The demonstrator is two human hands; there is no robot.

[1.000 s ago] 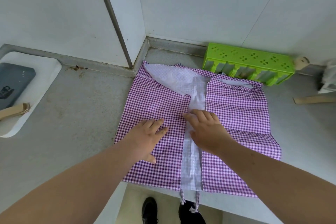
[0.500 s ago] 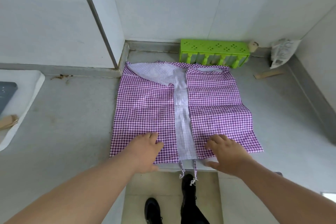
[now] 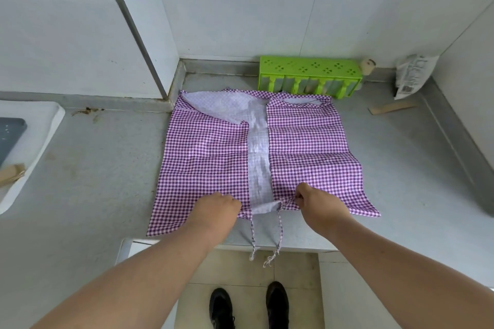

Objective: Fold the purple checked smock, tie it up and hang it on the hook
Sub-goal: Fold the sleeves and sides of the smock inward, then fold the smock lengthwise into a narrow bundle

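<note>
Both grips now pinching smock [image 3: 208, 152] hem, left hand [image 3: 215, 211], right hand [image 3: 319, 204], near edge lifted

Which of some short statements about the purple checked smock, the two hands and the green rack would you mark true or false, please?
1. Both the left hand and the right hand grip the near hem of the purple checked smock. True.
2. The smock's two thin ties hang over the front edge of the grey counter. True.
3. The smock already hangs on a hook. False: it lies spread flat on the counter.
4. The bright green plastic rack lies on top of the smock. False: it stands behind it, against the wall.
5. A pale strip shows between the two checked panels. True.
</note>
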